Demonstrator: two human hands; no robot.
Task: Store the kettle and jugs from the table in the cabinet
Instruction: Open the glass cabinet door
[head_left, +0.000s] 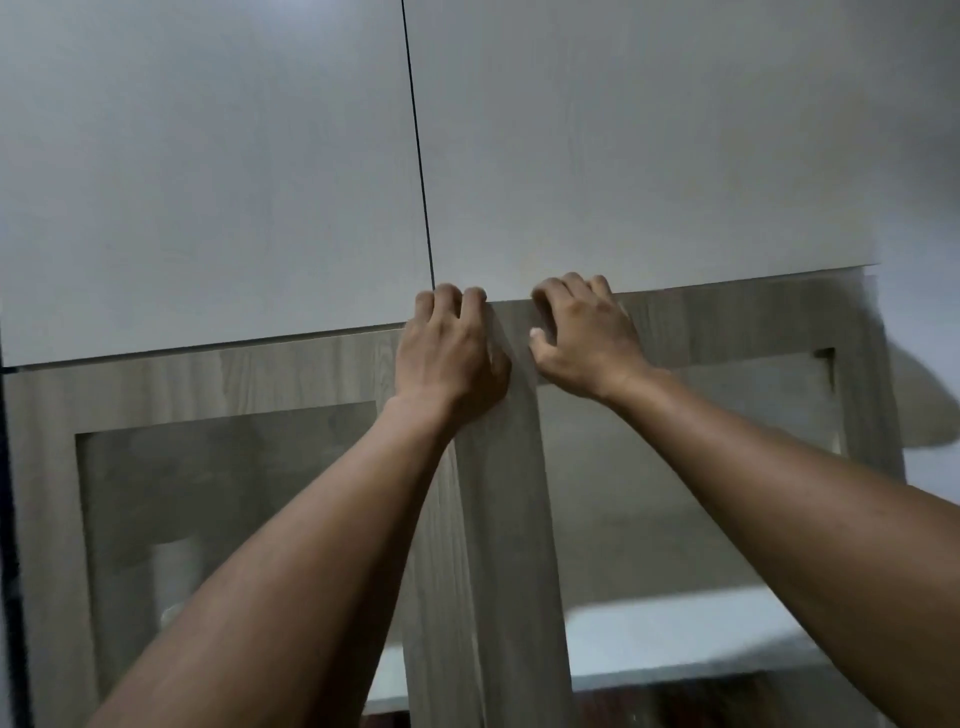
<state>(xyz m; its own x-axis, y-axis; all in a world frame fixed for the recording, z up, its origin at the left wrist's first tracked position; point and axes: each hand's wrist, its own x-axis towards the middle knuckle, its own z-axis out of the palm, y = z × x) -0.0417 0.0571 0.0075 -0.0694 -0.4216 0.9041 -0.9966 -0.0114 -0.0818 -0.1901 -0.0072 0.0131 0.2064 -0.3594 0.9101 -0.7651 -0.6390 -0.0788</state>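
A cabinet with two wood-framed glass doors fills the lower half of the head view. My left hand (451, 353) hooks its fingers over the top inner corner of the left glass door (228, 374). My right hand (582, 338) curls over the top edge of the right glass door (727, 322). The two hands are close together where the doors meet at the centre stiles (498, 519). A pale upright shape (174, 571) shows dimly behind the left glass; what it is cannot be told. No kettle or jug is clearly in view.
Two white upper cabinet doors (208, 182) with a thin dark seam between them sit directly above my hands. A white shelf (675, 629) shows through the right glass. A dark edge runs down the far left.
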